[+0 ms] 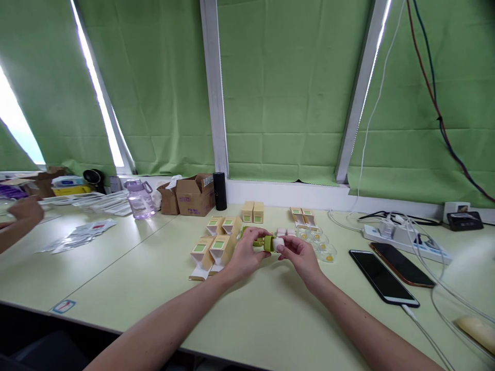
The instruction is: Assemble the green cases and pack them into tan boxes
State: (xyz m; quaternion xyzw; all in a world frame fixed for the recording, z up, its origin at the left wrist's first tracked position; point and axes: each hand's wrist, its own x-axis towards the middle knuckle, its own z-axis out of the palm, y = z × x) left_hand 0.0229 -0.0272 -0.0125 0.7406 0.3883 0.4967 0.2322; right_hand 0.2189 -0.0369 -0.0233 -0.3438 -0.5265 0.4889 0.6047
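Observation:
My left hand (249, 252) is closed on a small olive-green cylindrical container (268, 243), held sideways above the table. A white round piece (277, 244) sits at its right end, pinched by the fingertips of my right hand (303, 260). Whether the white piece is joined to the green one I cannot tell. Beside my left hand stand several small tan cartons (218, 245) with green labels, the nearer ones with their flaps open. Behind my right hand are pinkish-white pieces (286, 232) and several clear plastic domes (328, 252) with yellow centres.
Two tan boxes (253, 212) and more open cartons (303, 217) stand farther back. On the right lie two phones (382, 278), a power strip (410, 245) and loose cables. Leftward are a water bottle (140, 198), cardboard boxes (195, 196), foil packets (79, 236) and another person's hand (26, 208).

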